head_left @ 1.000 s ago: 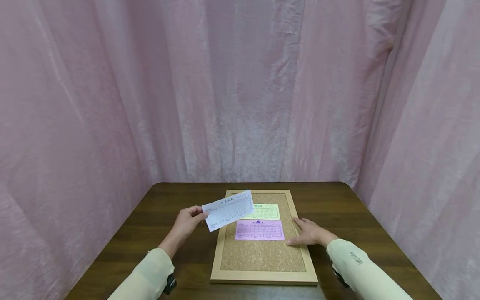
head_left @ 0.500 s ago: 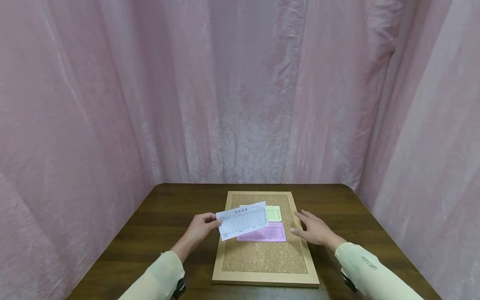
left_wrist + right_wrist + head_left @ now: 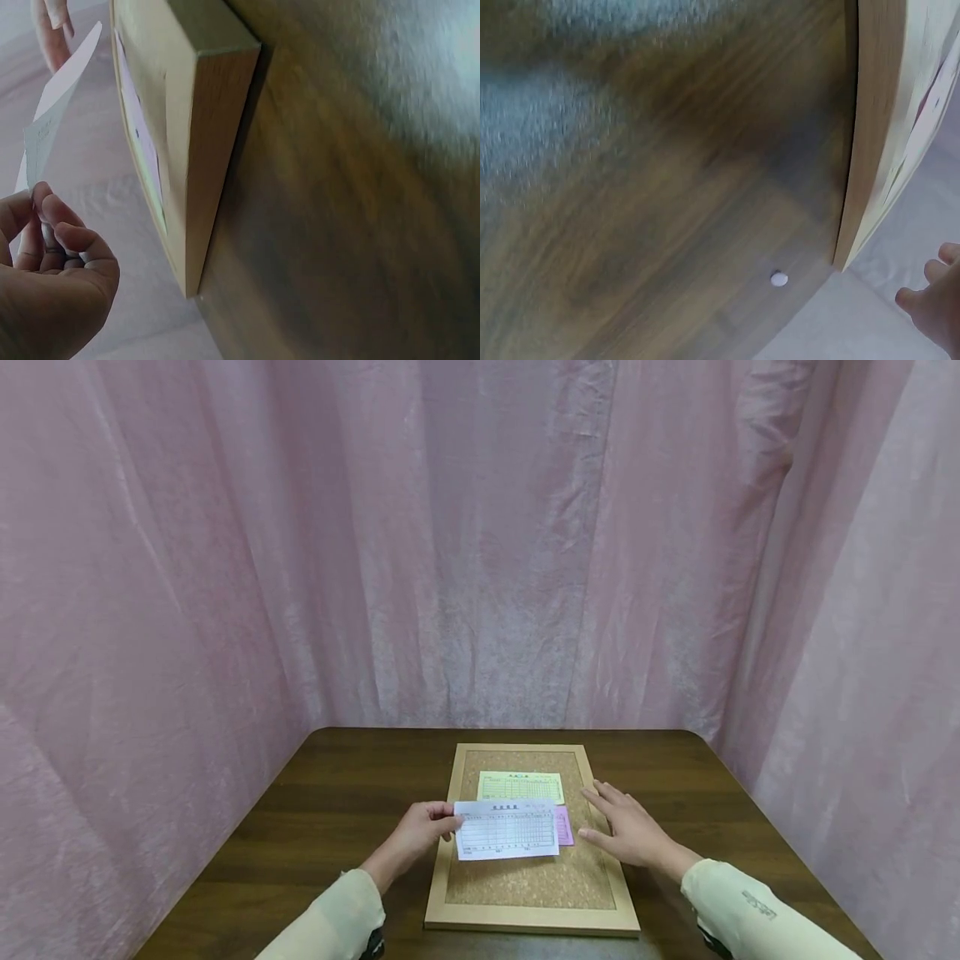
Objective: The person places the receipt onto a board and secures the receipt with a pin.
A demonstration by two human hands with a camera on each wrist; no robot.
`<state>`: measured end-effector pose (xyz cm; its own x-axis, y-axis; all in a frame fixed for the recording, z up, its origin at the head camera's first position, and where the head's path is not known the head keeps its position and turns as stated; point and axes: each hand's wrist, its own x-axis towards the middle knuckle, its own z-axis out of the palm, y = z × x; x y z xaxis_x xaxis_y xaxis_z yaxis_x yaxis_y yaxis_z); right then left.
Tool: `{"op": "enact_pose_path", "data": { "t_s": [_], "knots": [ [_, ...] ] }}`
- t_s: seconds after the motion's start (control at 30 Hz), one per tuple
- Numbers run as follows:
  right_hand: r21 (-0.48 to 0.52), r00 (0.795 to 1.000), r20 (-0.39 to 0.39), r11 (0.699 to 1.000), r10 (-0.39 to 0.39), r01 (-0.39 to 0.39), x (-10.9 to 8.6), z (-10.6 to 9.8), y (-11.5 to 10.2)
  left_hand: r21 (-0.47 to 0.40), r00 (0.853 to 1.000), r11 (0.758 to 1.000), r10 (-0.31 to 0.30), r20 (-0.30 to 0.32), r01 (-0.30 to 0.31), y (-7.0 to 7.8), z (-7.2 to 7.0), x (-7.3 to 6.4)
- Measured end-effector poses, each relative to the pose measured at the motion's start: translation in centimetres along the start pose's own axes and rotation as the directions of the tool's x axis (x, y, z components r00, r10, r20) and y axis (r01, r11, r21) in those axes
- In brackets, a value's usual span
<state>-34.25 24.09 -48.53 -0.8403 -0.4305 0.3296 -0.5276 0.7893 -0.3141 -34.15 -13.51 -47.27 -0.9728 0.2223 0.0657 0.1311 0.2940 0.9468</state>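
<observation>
My left hand (image 3: pixel 414 839) pinches the left edge of a white printed form (image 3: pixel 507 837) between thumb and fingers. In the left wrist view the form (image 3: pixel 51 124) is held up off the corkboard (image 3: pixel 214 127), slightly curved. From the head view it hangs over the middle of the corkboard (image 3: pixel 532 889), hiding most of a purple form (image 3: pixel 566 827). A pale yellow-green form (image 3: pixel 521 785) lies just above, on the cork. At the board's right edge is my right hand (image 3: pixel 630 831), fingers spread, holding nothing; whether it touches the frame, I cannot tell.
The wood-framed board lies on a dark brown wooden table (image 3: pixel 337 777). Pink curtains (image 3: pixel 480 568) hang behind and at both sides. A small white round object (image 3: pixel 779 278) sits on the table beside the board in the right wrist view.
My left hand has carried the white form right and down over the board, levelling it; it now covers most of the purple form. The right hand has shifted slightly, fingers still spread.
</observation>
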Motion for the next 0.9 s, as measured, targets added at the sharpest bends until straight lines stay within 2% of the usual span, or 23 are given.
{"op": "enact_pose_path", "data": {
  "t_s": [0.23, 0.47, 0.77, 0.9],
  "knots": [
    [-0.006, 0.997, -0.007, 0.997, -0.081, 0.081, -0.4, 0.4, -1.4, -0.001, 0.997, 1.000, -0.019, 0.068, 0.019, -0.2, 0.9, -0.5],
    [-0.011, 0.981, -0.001, 0.981, -0.196, 0.196, -1.1, 0.9, -2.3, -0.038, 0.990, 0.998, -0.048, 0.134, 0.053, -0.5, 1.9, -0.8],
    [-0.005, 0.966, 0.090, 0.970, -0.240, 0.242, -1.7, 2.2, -2.8, -0.016, 0.988, 0.998, -0.055, 0.143, 0.058, -0.5, 2.7, -1.1],
    [-0.021, 0.959, 0.102, 0.964, -0.263, 0.266, -2.0, 2.6, -3.0, 0.009, 0.989, 0.998, -0.061, 0.136, 0.061, -0.5, 2.9, -1.0]
  ]
}}
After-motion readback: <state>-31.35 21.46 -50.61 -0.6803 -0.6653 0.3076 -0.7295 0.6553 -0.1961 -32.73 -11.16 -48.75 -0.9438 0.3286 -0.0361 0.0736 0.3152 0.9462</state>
